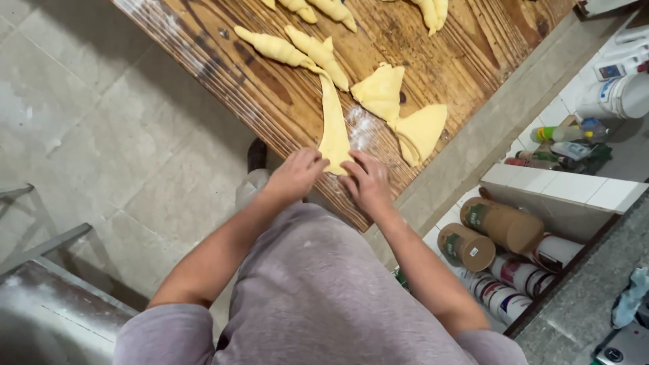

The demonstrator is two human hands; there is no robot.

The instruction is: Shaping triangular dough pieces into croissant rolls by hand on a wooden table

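Both hands sit at the near edge of the wooden table (284, 101), side by side on the wide end of a long triangle of yellow dough (334, 128). The left hand (297, 174) has its fingers curled down onto the dough's near-left corner; the right hand (366, 181) lies flatter, fingers spread a little and pressing on the near-right corner — neither hand is closed around anything. The strip runs away from the hands toward the far side, narrowing to a point that touches a rolled crescent (274, 47).

Just right of that crescent lies a second rolled piece (319, 54), and more rolled pieces rest at the far edge of the view. To the right of the strip, two flat dough triangles (402, 111) lie overlapping, with a dusting of flour between them and the strip.

Right of the table, down on a lower shelf, brown and white cardboard tubes (503, 226) lie on their sides — bottles stand farther back. Pale floor tiles (88, 122) fill the left.
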